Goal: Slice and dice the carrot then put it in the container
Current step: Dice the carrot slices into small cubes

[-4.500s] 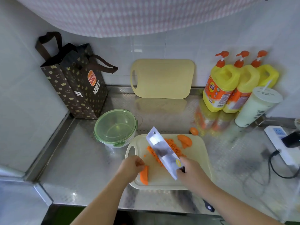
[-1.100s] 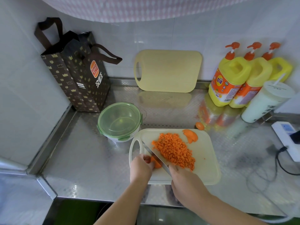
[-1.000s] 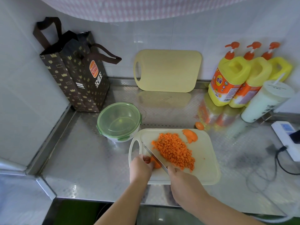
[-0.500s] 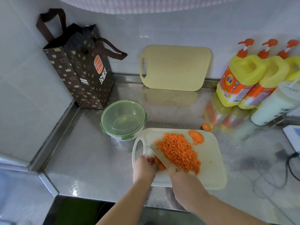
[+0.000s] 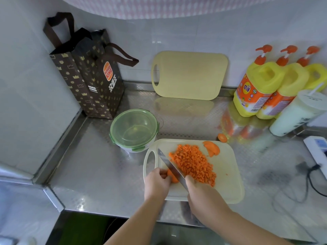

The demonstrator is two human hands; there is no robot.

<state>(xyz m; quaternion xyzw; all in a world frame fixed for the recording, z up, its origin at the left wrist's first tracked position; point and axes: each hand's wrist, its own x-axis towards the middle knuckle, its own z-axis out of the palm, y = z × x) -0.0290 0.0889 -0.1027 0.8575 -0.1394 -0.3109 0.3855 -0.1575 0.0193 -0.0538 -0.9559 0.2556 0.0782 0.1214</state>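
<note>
I see diced carrot [image 5: 192, 165] heaped on the cutting board [image 5: 227, 175], the lidded container [image 5: 133, 129] just behind its left corner, the paper bag [image 5: 92, 82] behind that.

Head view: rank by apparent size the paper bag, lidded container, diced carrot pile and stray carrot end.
1. paper bag
2. lidded container
3. diced carrot pile, close behind
4. stray carrot end

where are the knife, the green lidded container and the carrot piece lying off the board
knife [image 5: 170, 165]: head view, middle of the blade
container [image 5: 134, 129]: head view, centre of its green lid
stray carrot piece [image 5: 222, 138]: head view, its top, on the counter behind the board
</note>
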